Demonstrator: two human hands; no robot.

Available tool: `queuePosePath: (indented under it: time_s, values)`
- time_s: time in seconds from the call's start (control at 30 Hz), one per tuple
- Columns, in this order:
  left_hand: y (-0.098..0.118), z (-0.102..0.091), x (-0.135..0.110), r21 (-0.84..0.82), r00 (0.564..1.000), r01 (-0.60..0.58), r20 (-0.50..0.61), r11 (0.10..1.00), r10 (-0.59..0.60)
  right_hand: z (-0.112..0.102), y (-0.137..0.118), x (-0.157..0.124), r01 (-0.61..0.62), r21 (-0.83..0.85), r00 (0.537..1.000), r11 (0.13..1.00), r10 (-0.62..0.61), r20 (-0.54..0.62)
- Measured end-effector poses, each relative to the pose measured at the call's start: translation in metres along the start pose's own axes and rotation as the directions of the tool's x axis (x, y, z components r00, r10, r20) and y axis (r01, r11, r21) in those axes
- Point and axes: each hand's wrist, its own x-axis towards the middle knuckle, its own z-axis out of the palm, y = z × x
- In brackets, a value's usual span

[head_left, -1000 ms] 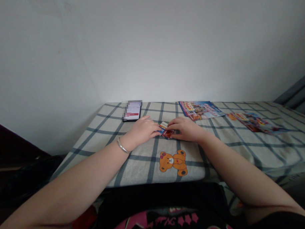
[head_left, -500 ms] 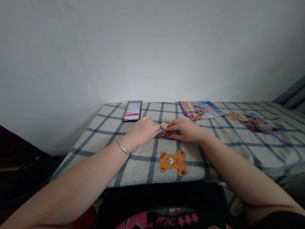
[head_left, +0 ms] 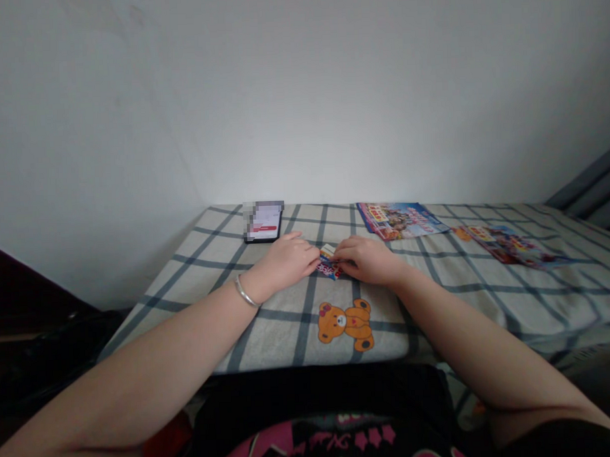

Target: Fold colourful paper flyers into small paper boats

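Note:
Both my hands meet over the checked bedsheet [head_left: 267,303] and pinch a small colourful piece of folded paper [head_left: 329,262] between their fingertips. My left hand [head_left: 285,261], with a silver bangle [head_left: 246,292] on the wrist, grips its left side. My right hand [head_left: 367,260] grips its right side with fingers curled. The paper lies low on the sheet, just beyond a printed orange teddy bear [head_left: 346,324]. Much of the paper is hidden by my fingers.
A phone [head_left: 263,224] with a lit screen lies at the back left near the white wall. Two colourful printed sheets rest on the bed, one booklet [head_left: 401,218] at the back centre and another sheet [head_left: 510,244] to the right. The bed's near edge is at my lap.
My right hand has crept slightly left and closed in on the paper, which now looks more folded and smaller. My left hand has barely moved.

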Motion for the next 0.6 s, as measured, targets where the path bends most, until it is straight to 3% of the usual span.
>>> queuePosePath:
  time_s: [0.27, 0.6]
  values:
    - [0.0007, -0.0062, 0.0008, -0.111, 0.995, -0.093, 0.031, 0.989, 0.097, -0.0053, 0.0006, -0.0002, -0.006, 0.068, 0.999, 0.998, 0.003, 0.037]
    - [0.0065, -0.0054, 0.0020, -0.133, 1.000, 0.009, 0.012, 0.991, -0.007, -0.0051, -0.0007, 0.0013, -0.094, 0.023, 0.994, 0.995, 0.093, 0.057]
